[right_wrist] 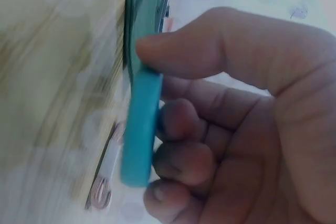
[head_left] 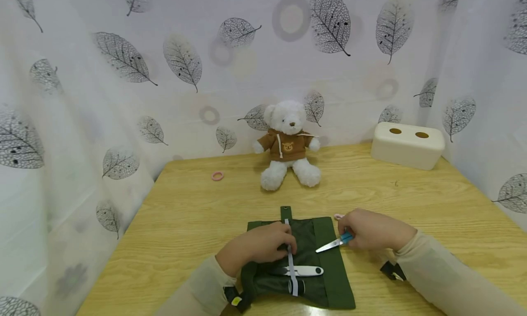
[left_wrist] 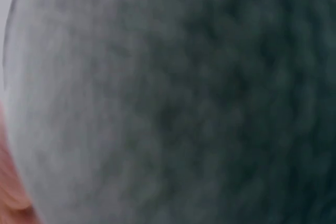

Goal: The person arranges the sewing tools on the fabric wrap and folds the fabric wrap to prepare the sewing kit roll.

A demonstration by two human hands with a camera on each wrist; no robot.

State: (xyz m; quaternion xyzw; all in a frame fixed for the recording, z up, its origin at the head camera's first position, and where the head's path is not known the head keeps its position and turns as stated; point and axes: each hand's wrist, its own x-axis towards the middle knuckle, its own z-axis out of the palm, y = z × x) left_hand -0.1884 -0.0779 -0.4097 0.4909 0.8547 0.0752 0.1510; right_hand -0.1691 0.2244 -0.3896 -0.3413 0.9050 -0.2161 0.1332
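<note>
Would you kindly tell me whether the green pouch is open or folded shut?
Open: the green pouch lies spread, with the white-handled tool and strap inside showing.

The head view is bright and evenly lit, with a small glare on the tabletop [head_left: 193,211] at the bottom edge. The left wrist view is badly out of focus, pale at left, dark at right. The right wrist view looks hazy, its blue scissor handle [right_wrist: 140,129] soft, upper right washed out.
</note>
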